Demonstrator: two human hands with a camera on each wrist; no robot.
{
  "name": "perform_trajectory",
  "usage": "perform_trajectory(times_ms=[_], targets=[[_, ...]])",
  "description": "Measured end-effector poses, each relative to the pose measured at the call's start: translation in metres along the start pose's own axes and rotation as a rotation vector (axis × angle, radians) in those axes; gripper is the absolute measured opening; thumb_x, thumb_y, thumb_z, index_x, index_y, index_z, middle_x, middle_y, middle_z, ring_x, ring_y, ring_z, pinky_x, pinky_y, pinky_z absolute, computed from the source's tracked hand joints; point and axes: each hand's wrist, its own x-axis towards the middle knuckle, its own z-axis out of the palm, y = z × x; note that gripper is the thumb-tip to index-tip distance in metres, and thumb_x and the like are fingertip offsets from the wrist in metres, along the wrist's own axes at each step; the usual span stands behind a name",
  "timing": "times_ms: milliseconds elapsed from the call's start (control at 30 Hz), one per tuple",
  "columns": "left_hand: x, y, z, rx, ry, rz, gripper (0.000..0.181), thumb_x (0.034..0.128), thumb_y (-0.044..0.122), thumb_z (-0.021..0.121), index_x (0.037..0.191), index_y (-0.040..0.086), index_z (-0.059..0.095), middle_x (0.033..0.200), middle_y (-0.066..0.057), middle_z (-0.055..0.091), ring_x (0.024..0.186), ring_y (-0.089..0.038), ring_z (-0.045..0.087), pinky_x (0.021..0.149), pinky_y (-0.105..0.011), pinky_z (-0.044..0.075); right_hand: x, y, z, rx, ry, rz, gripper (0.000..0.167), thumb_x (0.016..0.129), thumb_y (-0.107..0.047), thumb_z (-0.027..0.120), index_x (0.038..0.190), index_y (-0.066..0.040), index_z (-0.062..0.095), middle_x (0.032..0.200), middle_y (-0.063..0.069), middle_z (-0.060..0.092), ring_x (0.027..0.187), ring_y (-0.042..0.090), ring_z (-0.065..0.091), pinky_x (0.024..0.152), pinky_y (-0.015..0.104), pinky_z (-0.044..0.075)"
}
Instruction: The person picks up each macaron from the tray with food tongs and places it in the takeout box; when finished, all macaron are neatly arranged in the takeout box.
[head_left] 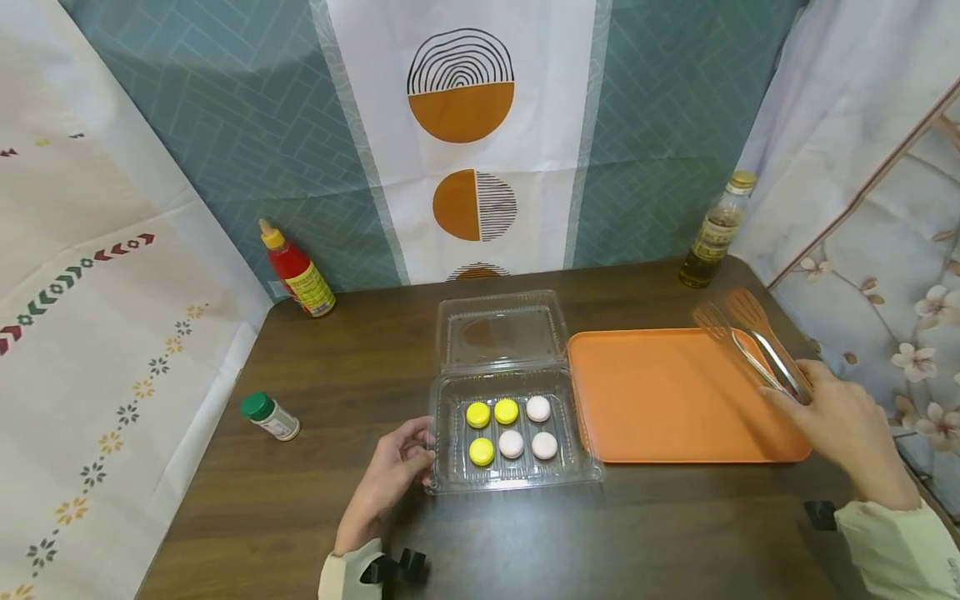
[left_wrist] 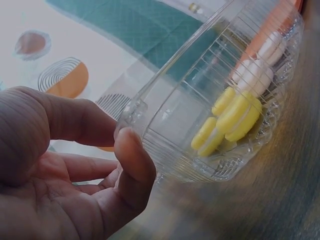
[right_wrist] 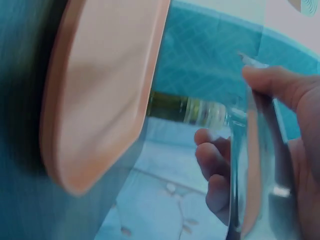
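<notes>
My left hand [head_left: 393, 468] pinches the left rim of a clear plastic clamshell box [head_left: 450, 467], thumb and finger on its edge. Its lid [head_left: 491, 321] lies folded back. Inside sit yellow macarons [head_left: 482, 451] on the left and pale pink-white macarons [head_left: 544, 445] on the right. My right hand [head_left: 843, 421] grips a pair of tongs [head_left: 772, 367] near the handle end. The tongs have metal arms and orange slotted tips, spread apart and holding nothing. They hover over the right part of an orange tray [head_left: 660, 400].
At the back right stands an oil bottle [head_left: 712, 237]. A red sauce bottle [head_left: 300, 275] with a yellow cap is at the back left. A green-capped seasoning jar [head_left: 272, 417] stands on the left of the dark wooden table [head_left: 360, 367]. Cloth hangings enclose the back and sides.
</notes>
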Motion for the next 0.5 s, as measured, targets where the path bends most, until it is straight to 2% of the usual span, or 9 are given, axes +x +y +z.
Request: perform_trajectory(times_ms=[133,233,367,500], targets=[[0.001,-0.001,0.001,-0.014,-0.004,0.005,0.055,0.0865,-0.016,0.055,0.139,-0.021,0.040,0.105,-0.022,0.053,0.061,-0.011,0.053,0.054,-0.022,0.051,0.001,0.015,-0.006,-0.050,-0.044,0.061,0.084,0.097,-0.053,0.060,0.127,0.023,0.042,0.093,0.042,0.059,0.059,0.045,0.059,0.046,0.053,0.046],[0.000,0.000,0.001,-0.028,0.004,0.002,0.055,0.0864,-0.016,0.055,0.139,-0.021,0.040,0.105,-0.022,0.052,0.062,-0.012,0.052,0.053,-0.022,0.050,0.003,0.025,-0.008,-0.067,-0.065,0.075,0.084,0.099,-0.053,0.057,0.123,0.026,0.040,0.088,0.042,0.057,0.055,0.043,0.058,0.045,0.052,0.045],[0.000,0.001,0.002,-0.018,0.016,-0.010,0.054,0.0871,-0.016,0.054,0.139,-0.019,0.041,0.104,-0.021,0.052,0.062,-0.014,0.052,0.053,-0.023,0.051,0.005,0.038,-0.006,-0.058,-0.060,0.079,0.080,0.100,-0.050,0.056,0.118,0.027,0.041,0.072,0.029,0.056,0.052,0.038,0.056,0.045,0.051,0.044],[-0.001,0.001,0.003,0.002,0.028,-0.017,0.053,0.0868,-0.016,0.054,0.139,-0.017,0.044,0.104,-0.019,0.053,0.062,-0.016,0.052,0.053,-0.024,0.051,0.007,0.050,-0.003,-0.045,-0.076,0.100,0.076,0.101,-0.049,0.055,0.112,0.025,0.043,0.069,0.022,0.055,0.053,0.036,0.056,0.046,0.050,0.044]])
